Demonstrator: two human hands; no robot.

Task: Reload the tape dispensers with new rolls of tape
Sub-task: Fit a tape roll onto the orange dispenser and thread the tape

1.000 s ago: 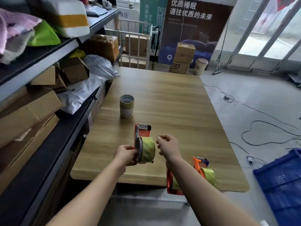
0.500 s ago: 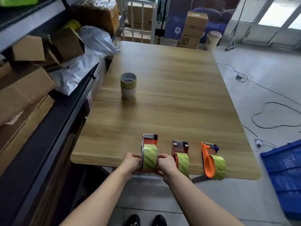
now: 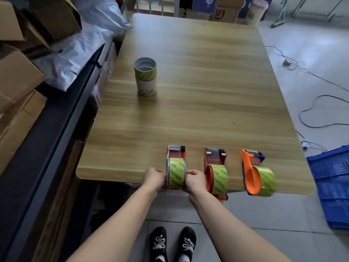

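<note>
Nearest the viewer, two black shoes (image 3: 172, 244) stand on the tiled floor. Above them, the left hand (image 3: 154, 179) and right hand (image 3: 194, 181) close from opposite sides on the left dispenser (image 3: 176, 172), fingers pressed against the flanks of its green tape roll (image 3: 176, 174) at the near edge of the wooden table (image 3: 198, 114). To its right stand a red dispenser (image 3: 215, 172) and an orange dispenser (image 3: 255, 173), each loaded with a green roll. Farther back on the table stands an upright stack of rolls (image 3: 145, 76). Cardboard boxes (image 3: 17, 76) fill the shelf at left.
</note>
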